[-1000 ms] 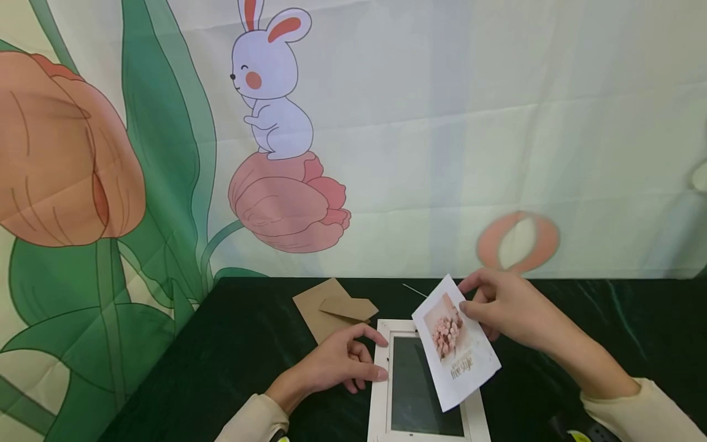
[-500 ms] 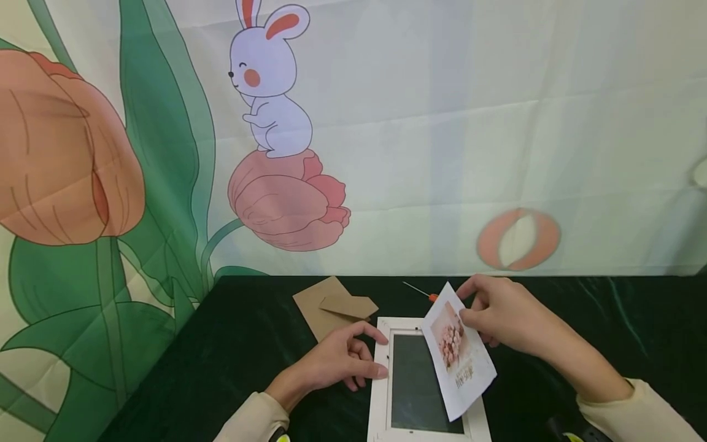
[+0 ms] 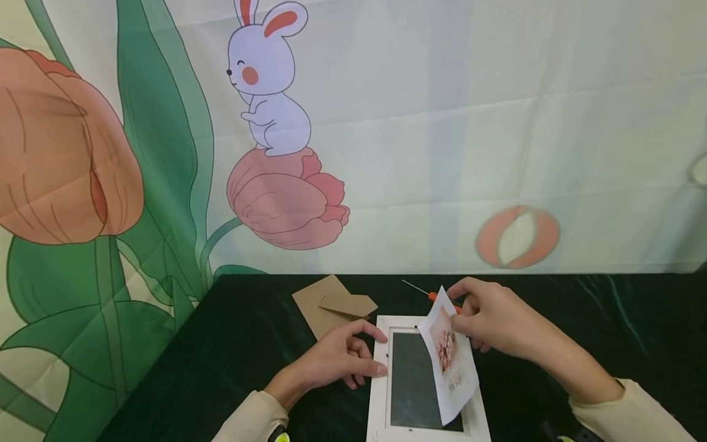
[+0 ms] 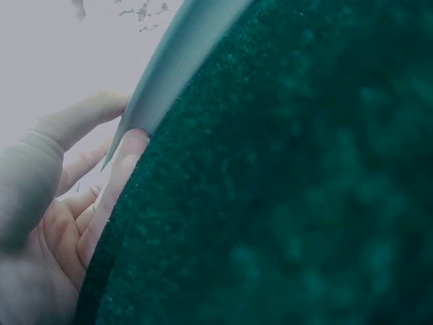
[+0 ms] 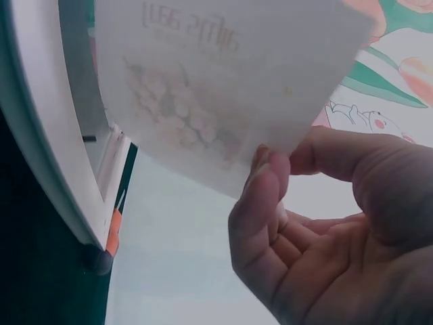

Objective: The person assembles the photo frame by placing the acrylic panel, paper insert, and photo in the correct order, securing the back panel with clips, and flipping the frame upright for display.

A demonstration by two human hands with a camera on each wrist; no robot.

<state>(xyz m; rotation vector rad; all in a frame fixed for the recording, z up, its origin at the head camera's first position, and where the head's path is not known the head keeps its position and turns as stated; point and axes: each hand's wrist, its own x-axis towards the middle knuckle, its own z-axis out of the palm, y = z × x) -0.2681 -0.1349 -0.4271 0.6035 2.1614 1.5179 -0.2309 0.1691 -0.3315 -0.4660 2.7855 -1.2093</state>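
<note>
A white picture frame (image 3: 381, 406) lies on the dark green cloth, its opening showing a dark pane. My left hand (image 3: 338, 357) holds the frame's left edge between thumb and fingers. In the left wrist view, the thumb (image 4: 101, 106) and a finger meet that edge. My right hand (image 3: 499, 318) pinches the upper right edge of a printed picture (image 3: 446, 353) of pink flowers with lettering. The paper stands tilted and slightly bowed over the right part of the frame. In the right wrist view, its pale back (image 5: 196, 88) shows the print through in reverse.
Behind the frame lies a screwdriver (image 3: 432, 296) with an orange handle, partly covered by the picture and right hand. Brown cardboard pieces (image 3: 316, 302) lie at the back left. A printed curtain (image 3: 386, 153) with a rabbit and tulips hangs behind the table.
My right hand has moved slightly left and turned the picture steeper, so its face is seen more edge-on. More of the screwdriver now shows. My left hand stays on the frame.
</note>
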